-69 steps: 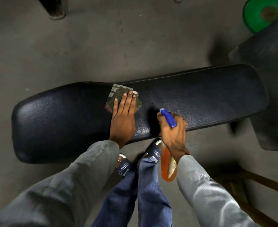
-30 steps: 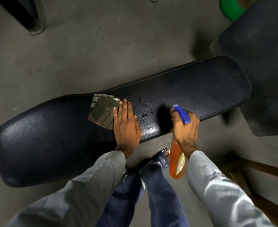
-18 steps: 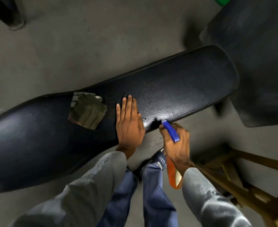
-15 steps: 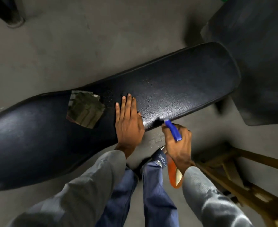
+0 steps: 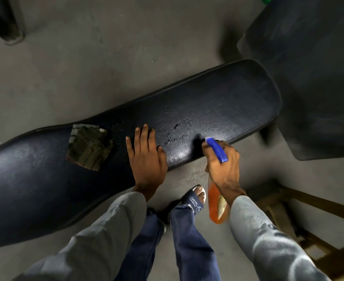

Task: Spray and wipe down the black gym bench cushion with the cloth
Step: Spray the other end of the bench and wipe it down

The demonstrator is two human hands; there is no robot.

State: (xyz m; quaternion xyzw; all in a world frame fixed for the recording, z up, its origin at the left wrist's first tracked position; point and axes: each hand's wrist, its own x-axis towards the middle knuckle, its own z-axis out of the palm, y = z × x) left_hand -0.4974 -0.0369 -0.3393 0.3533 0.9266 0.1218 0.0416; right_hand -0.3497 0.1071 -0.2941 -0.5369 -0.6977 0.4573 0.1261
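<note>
The folded cloth has been let go since the earlier frames and now lies alone on the black bench cushion. The left hand is pressed flat just beside it, fingers straight. The spray bottle is gripped by the right hand at the near edge. Spray could easily be wasted onto the floor from there.

Grey ribbed sleeves at seven and five o'clock; dark blue jeans; navy logo slide sandal.

Wooden frame, green disc
</note>
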